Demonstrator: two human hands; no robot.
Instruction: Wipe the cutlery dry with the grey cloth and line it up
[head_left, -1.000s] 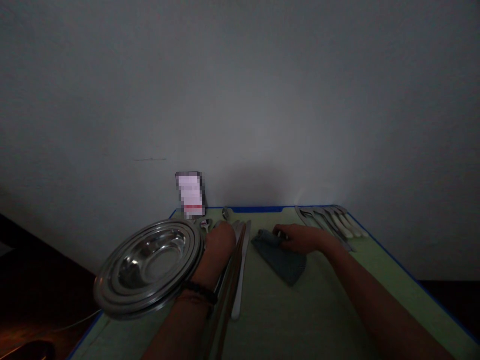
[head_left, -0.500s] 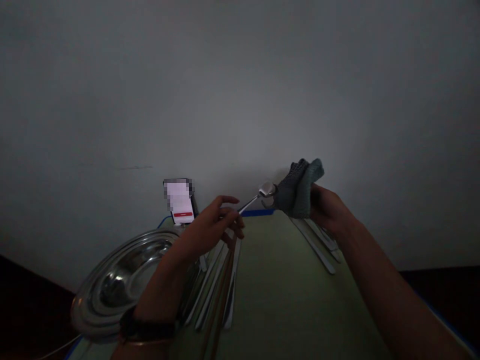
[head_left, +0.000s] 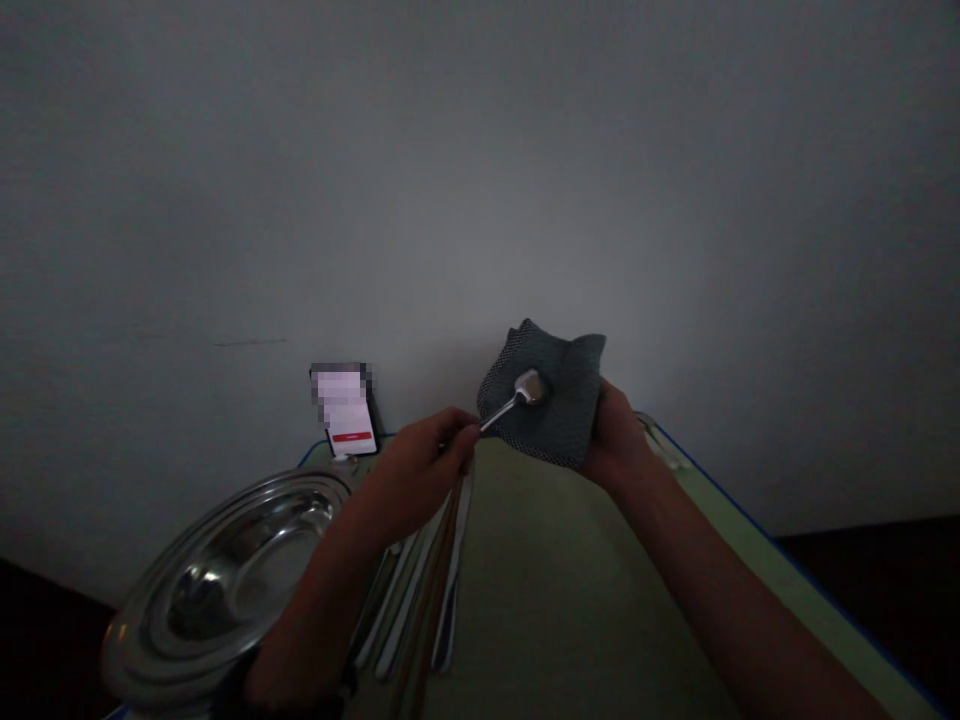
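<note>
A metal spoon (head_left: 529, 387) is held by its handle in my left hand (head_left: 427, 462), whose fingers are pinched closed. The spoon's bowl rests against a grey-green cloth (head_left: 559, 420) that lies spread over my right hand (head_left: 616, 435). My right hand grips the cloth from behind and below; most of its fingers are hidden by the fabric. Both hands are raised above the far part of the table. Below my left hand lie several knives (head_left: 405, 600) and brown chopsticks (head_left: 431, 590), side by side.
Stacked metal dishes (head_left: 202, 590) stand at the left of the green table (head_left: 570, 590), partly behind my left arm. A phone (head_left: 345, 410) with a lit screen leans on the wall (head_left: 480, 200). More cutlery (head_left: 664, 440) lies at the right, mostly hidden by my right arm.
My left hand has lifted the spoon from the cutlery on the left. The cloth rose from the table in my right hand, moved left, and opened out behind the spoon's bowl.
</note>
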